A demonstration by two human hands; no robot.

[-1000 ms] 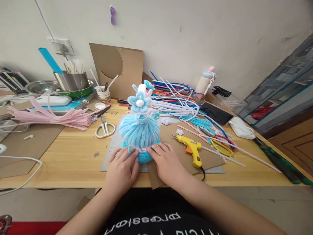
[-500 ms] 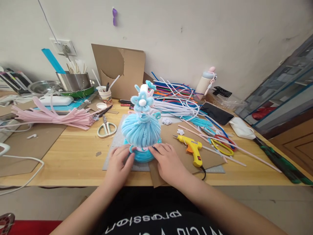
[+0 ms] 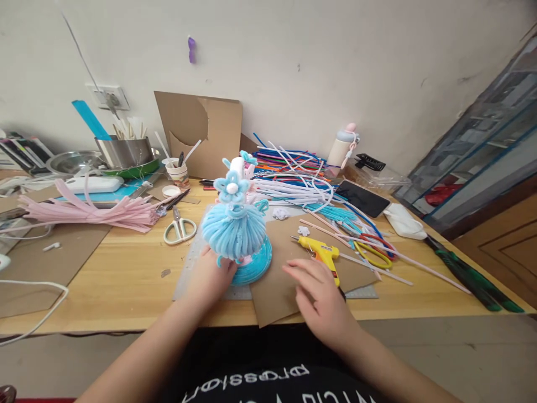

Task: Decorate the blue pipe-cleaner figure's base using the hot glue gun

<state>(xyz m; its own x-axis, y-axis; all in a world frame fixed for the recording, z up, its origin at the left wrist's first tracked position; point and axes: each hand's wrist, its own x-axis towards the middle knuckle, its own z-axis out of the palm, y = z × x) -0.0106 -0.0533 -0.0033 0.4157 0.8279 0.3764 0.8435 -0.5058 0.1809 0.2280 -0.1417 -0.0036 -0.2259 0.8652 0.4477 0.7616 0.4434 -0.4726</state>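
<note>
A light-blue pipe-cleaner figure (image 3: 234, 229) with a full skirt and a flower on the front stands at the desk's middle. Beneath it, shifted a little right, shows its round blue coiled base (image 3: 254, 271). My left hand (image 3: 213, 280) grips the figure low on its left, with the fingertips hidden under the skirt. Raised over the cardboard sheet, my right hand (image 3: 321, 296) is open and empty, its fingers spread. Just beyond it lies a yellow glue gun (image 3: 321, 249), partly covered by that hand.
White-handled scissors (image 3: 179, 228) and a pink pipe-cleaner bundle (image 3: 92, 210) lie left. Many coloured pipe cleaners (image 3: 289, 190) are piled behind the figure. Yellow-and-red-handled scissors (image 3: 373, 254) and a black phone (image 3: 363, 198) lie right. A cardboard sheet (image 3: 277, 291) covers the front.
My right hand has let go of the base and moved right toward the glue gun. My left hand has slid further under the skirt. The view has shifted slightly.
</note>
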